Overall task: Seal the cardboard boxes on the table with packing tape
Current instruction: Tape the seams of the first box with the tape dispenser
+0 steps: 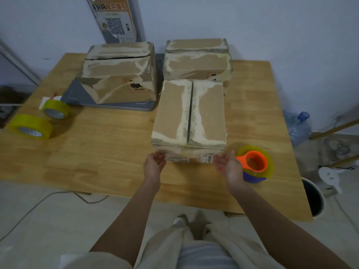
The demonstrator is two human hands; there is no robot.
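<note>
View from the head camera, ordered from the near edge outward. Both forearms reach over the near edge of the light wooden counter (97, 148). The left hand (154, 166) and the right hand (228, 166) hang with fingers loosely curled and hold nothing; each hovers just before a lower front corner of the nearest brown cardboard box with torn pale paper patches (189, 117); whether the fingertips touch the cardboard cannot be told. This box stands near the centre of the counter, its two top flaps folded shut and meeting along a dark centre seam; no fresh tape is visible across the seam, so it is judged unsealed. Just beside the right hand lies the orange and blue tape dispenser loaded with a yellowish clear roll (254, 164), untouched. At the left edge lie two spare yellow tape rolls, the nearer (31, 127) and the farther (56, 109). Farther back stand the left rear cardboard box (120, 72), resting on a flat grey tray (81, 94), and the right rear cardboard box (197, 59), directly behind the nearest one; on each a dark gap shows under the top flap, suggesting neither is sealed. Judged progress: early, with the first box being positioned and taping of all three left to do.
</note>
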